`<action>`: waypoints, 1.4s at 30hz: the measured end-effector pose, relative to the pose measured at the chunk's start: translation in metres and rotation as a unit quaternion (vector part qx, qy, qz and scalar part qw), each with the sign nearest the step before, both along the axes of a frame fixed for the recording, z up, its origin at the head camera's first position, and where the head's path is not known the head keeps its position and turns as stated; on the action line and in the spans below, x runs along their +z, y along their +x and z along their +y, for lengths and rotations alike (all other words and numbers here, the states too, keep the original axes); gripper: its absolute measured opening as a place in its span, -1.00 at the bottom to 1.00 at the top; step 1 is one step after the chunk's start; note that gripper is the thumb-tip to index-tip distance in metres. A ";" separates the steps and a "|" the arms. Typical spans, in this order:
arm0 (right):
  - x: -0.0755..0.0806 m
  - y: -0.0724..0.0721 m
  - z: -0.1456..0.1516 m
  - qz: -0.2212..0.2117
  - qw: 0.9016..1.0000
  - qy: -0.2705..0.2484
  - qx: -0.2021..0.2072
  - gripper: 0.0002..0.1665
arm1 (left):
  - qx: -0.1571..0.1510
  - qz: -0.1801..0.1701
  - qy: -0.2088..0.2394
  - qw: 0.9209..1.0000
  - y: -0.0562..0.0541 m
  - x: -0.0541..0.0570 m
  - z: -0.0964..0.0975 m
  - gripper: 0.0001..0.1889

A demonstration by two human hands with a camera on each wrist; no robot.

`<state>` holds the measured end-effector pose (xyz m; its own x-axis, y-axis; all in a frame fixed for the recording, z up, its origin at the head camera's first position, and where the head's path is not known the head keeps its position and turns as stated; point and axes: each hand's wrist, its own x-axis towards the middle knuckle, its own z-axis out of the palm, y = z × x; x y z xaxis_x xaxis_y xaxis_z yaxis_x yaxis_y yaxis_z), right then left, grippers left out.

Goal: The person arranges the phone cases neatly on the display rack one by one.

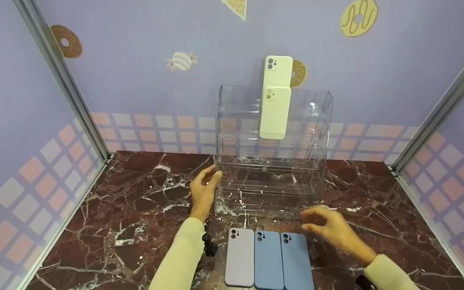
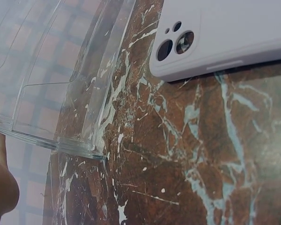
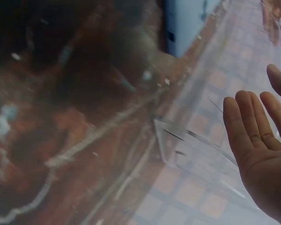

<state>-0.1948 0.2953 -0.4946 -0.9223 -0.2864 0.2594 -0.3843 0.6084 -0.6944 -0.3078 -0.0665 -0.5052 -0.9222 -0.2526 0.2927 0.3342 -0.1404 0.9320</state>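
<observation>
A clear tiered display rack (image 1: 268, 166) stands on the dark marbled surface. Two cream-white phone cases stand in its upper tiers, one higher case (image 1: 278, 72) behind a lower case (image 1: 274, 117). My left hand (image 1: 203, 195) rests at the rack's left side, thumb and fingers loosely extended along its edge. By the front right corner, my right hand (image 1: 332, 227) is held with its fingers extended and nothing in them; the right wrist view shows its palm (image 3: 262, 164). Between my forearms lie a pale lilac phone case (image 1: 240, 257), a blue case (image 1: 269, 259) and a darker blue case (image 1: 297, 262), side by side.
A purple wall (image 1: 135, 80) with printed sweets and a tile pattern rises behind the rack. Metal corner posts stand left (image 1: 63, 76) and right (image 1: 445, 100). The marbled surface (image 1: 135, 209) extends on both sides of the rack.
</observation>
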 end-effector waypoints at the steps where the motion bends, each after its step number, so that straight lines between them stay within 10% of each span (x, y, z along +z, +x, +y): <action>1: -0.003 0.001 0.000 -0.008 1.000 0.004 0.003 -0.59 | 0.001 0.000 -0.001 1.000 0.000 0.000 0.000 -0.66; 15: -0.031 0.007 0.002 -0.056 0.995 0.037 0.070 -0.50 | 0.009 -0.004 -0.010 1.000 0.000 -0.001 0.000 -0.66; 42: -0.028 0.003 0.004 -0.112 0.989 0.057 0.071 -0.52 | 0.006 -0.012 -0.015 1.000 0.001 0.001 -0.001 -0.63</action>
